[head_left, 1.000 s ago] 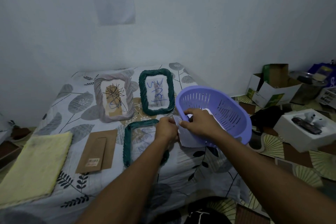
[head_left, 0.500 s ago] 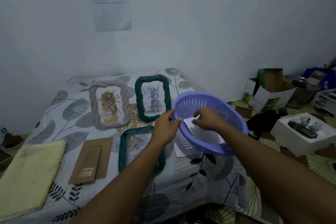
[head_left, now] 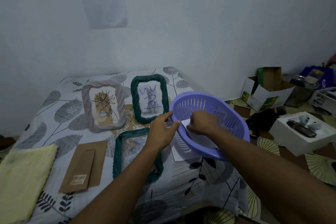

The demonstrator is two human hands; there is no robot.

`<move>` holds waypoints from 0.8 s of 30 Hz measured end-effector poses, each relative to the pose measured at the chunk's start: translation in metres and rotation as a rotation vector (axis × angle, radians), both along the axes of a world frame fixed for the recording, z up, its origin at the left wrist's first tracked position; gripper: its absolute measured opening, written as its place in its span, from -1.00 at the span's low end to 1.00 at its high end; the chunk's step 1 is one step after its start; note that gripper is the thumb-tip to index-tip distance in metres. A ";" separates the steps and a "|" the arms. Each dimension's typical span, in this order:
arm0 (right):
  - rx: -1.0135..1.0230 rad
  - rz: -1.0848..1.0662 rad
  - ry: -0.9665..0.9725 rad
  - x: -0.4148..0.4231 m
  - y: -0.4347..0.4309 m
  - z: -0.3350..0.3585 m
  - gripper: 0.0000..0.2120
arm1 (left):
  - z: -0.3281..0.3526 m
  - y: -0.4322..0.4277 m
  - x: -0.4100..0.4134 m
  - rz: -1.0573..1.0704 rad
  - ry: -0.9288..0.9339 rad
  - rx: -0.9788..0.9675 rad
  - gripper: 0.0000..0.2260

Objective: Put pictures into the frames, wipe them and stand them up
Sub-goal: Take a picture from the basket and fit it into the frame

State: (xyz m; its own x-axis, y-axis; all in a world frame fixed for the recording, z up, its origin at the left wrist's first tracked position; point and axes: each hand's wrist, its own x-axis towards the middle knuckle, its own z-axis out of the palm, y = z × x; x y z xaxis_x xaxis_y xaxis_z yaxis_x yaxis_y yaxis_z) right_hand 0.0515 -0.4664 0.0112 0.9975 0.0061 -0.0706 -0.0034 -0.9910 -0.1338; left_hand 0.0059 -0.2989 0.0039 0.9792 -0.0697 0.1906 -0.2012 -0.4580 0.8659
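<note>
a printed sheet (head_left: 104, 0) hangs on the pale wall (head_left: 200, 23). on the floor at right stand open cardboard boxes (head_left: 271, 94) and a white box (head_left: 298, 146) holding a dark device (head_left: 301, 130).

purple basket (head_left: 234, 123), green frame (head_left: 134, 94), yellow cloth (head_left: 21, 174)

Both forearms extended forward, converging at centre; left hand (head_left: 161, 132) palm down, thumb and fingers gripping basket (head_left: 227, 112) rim; right hand (head_left: 203, 123) just beside it, knuckles up, fingers curled, pinching white sheet (head_left: 200, 140).
</note>
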 end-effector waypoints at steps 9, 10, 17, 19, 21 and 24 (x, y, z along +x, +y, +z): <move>-0.033 0.029 -0.045 -0.003 0.006 0.001 -0.67 | -0.001 -0.002 0.000 0.014 -0.004 0.007 -0.52; 0.015 0.014 -0.053 -0.003 0.005 0.002 -0.64 | -0.001 -0.002 0.000 0.012 -0.005 0.007 -0.52; 0.352 -0.115 -0.081 0.002 -0.011 0.010 -0.60 | 0.000 -0.001 0.001 0.015 0.000 0.018 -0.51; 0.415 -0.130 -0.063 0.004 -0.015 0.009 -0.62 | -0.001 -0.001 0.001 0.015 0.003 0.018 -0.51; 0.447 -0.144 -0.041 0.005 -0.020 0.009 -0.70 | -0.001 -0.001 0.001 0.015 0.005 0.016 -0.51; 0.507 -0.178 -0.076 0.006 -0.024 0.017 -0.77 | 0.000 -0.001 0.000 0.017 0.011 0.021 -0.51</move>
